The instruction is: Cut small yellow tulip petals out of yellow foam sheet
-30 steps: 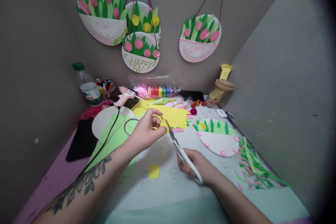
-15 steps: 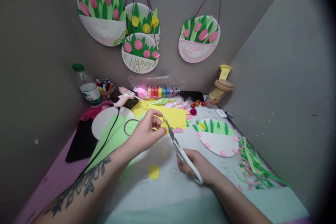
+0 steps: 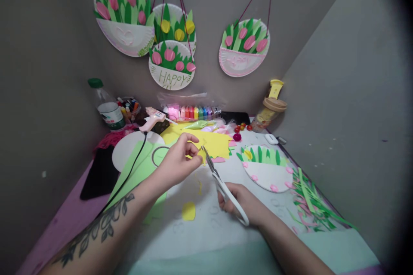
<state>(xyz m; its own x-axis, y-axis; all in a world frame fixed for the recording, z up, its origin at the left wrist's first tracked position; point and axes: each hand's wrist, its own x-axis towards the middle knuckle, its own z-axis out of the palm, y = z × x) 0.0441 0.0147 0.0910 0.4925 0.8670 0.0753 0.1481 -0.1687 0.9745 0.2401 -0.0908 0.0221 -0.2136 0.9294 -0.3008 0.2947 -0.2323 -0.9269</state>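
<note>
Centre of the frame: the left hand [image 3: 177,164] pinches a small yellow foam piece [image 3: 202,155], fingers [image 3: 193,149] clamped on its edge, holding it up above the bench [image 3: 206,232]. Just right of it, the right hand [image 3: 240,203] grips the white-handled scissors [image 3: 226,191], fingers wrapped through the loops; the blades point up and left, their tips right at the yellow piece, and whether they are parted is too fine to tell.

Below the left hand, a small yellow oval cut-out [image 3: 189,210] lies flat on the bench, apart from both hands. Behind the held piece sits a sheet of yellow foam [image 3: 216,142], with light green sheets [image 3: 142,167] to its left under the tattooed forearm.

Right of centre, a half paper plate with green foam grass and pink dots [image 3: 266,167] rests on the bench, and a heap of green and pink foam strips [image 3: 311,202] lies beside it towards the right edge.

At the back, a pink glue gun [image 3: 153,118] trails its black cord forward. Four decorated paper-plate baskets [image 3: 171,62] hang on the wall in the upper part of the frame.
</note>
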